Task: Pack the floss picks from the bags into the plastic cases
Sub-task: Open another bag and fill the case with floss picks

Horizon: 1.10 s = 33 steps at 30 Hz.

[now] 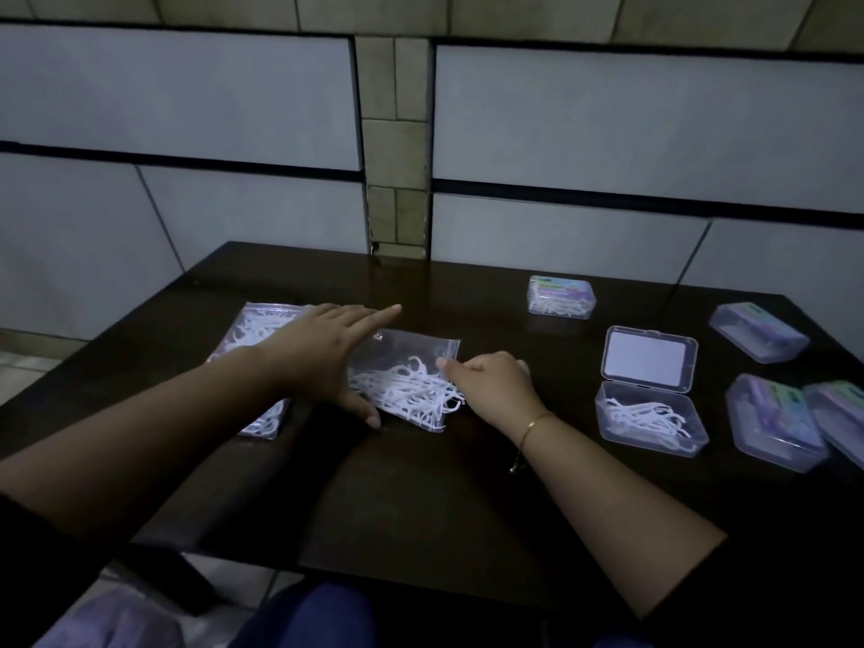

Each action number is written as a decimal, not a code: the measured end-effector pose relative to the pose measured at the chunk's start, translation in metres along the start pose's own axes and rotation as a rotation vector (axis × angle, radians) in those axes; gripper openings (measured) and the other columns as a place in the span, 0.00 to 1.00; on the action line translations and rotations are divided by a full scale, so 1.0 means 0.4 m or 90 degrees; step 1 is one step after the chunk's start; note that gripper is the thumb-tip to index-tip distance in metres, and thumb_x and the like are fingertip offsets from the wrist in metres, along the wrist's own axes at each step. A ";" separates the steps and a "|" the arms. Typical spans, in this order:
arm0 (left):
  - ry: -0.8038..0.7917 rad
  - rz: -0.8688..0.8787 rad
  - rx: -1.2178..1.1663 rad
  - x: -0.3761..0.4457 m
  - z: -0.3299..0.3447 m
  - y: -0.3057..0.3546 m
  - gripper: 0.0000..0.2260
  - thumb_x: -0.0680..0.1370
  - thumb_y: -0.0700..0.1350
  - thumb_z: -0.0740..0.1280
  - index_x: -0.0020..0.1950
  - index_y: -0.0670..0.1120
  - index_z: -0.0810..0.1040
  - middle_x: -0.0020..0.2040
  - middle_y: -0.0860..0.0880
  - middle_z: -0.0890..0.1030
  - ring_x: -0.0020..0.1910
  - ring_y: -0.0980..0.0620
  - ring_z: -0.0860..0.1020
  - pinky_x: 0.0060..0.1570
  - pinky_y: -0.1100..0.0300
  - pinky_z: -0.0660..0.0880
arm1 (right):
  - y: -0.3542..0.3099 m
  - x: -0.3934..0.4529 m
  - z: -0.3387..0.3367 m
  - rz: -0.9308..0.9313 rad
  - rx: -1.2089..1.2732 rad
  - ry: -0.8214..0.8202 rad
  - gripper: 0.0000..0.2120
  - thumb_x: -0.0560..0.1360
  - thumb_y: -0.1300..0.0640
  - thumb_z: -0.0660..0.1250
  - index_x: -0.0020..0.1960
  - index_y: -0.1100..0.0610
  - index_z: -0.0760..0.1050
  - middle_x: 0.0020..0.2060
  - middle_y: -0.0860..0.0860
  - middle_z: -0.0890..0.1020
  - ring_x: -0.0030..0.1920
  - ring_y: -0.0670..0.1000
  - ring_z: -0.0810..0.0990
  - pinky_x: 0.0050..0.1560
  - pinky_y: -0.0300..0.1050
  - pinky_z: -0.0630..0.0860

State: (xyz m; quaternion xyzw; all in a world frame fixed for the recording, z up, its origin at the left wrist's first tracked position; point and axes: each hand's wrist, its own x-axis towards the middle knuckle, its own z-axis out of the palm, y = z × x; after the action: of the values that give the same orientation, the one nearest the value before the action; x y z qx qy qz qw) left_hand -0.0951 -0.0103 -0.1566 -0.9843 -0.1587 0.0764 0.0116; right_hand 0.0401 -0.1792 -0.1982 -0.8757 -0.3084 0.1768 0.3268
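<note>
Left hand (322, 353) flat, steadying bag (411, 376); right hand (495, 385) curled at its right edge, grip unclear. Pull picks (406, 390) out in bunches toward open case (654, 413).

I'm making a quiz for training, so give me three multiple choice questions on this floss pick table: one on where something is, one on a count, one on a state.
1. Where is the open case?
A. right of the right hand
B. under the left hand
C. on the floor

2. How many closed cases show?
A. one
B. four
C. seven

3. The open case is:
A. empty
B. partly filled with floss picks
C. shut

A: it lies right of that hand on the table.
B: four lidded cases lie near it.
B: white picks lie in its base, lid raised.
</note>
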 end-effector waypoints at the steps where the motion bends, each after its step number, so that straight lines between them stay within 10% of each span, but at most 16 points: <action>1: 0.001 0.007 0.000 0.004 0.003 0.005 0.59 0.57 0.74 0.68 0.75 0.60 0.35 0.78 0.50 0.51 0.76 0.47 0.50 0.73 0.52 0.47 | -0.004 0.004 0.004 0.020 0.027 -0.016 0.20 0.73 0.36 0.61 0.34 0.48 0.80 0.46 0.52 0.80 0.59 0.56 0.70 0.60 0.51 0.68; 10: 0.004 0.042 -0.014 0.041 0.025 0.040 0.57 0.60 0.76 0.64 0.77 0.55 0.38 0.77 0.49 0.58 0.74 0.48 0.58 0.72 0.52 0.56 | -0.023 0.005 -0.026 0.062 0.324 -0.074 0.08 0.75 0.56 0.67 0.50 0.60 0.80 0.47 0.53 0.81 0.47 0.49 0.77 0.45 0.40 0.71; 16: 0.012 0.046 -0.004 0.057 0.021 0.037 0.53 0.61 0.76 0.63 0.78 0.53 0.45 0.73 0.49 0.66 0.70 0.49 0.65 0.67 0.54 0.64 | -0.006 -0.002 -0.044 0.053 0.359 -0.067 0.07 0.77 0.56 0.65 0.47 0.59 0.79 0.48 0.53 0.82 0.53 0.52 0.78 0.59 0.48 0.72; 27: 0.134 0.163 0.166 0.063 -0.059 0.084 0.34 0.71 0.71 0.60 0.72 0.55 0.64 0.61 0.55 0.75 0.52 0.56 0.76 0.49 0.60 0.74 | 0.084 -0.049 -0.088 -0.002 0.428 -0.002 0.08 0.79 0.56 0.61 0.52 0.51 0.79 0.49 0.44 0.81 0.52 0.43 0.76 0.47 0.36 0.70; 33: 0.188 0.250 0.248 0.061 -0.135 0.118 0.32 0.72 0.69 0.60 0.71 0.55 0.66 0.60 0.55 0.76 0.50 0.56 0.77 0.48 0.59 0.74 | 0.134 -0.065 -0.108 -0.096 0.136 -0.005 0.28 0.73 0.54 0.70 0.71 0.48 0.65 0.68 0.48 0.68 0.69 0.48 0.64 0.65 0.42 0.64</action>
State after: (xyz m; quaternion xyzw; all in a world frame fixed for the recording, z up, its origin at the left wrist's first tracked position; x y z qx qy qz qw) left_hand -0.0492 -0.0473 -0.1091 -0.9758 0.0554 -0.0377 0.2082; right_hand 0.0655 -0.2482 -0.2004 -0.8095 -0.3544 0.1871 0.4290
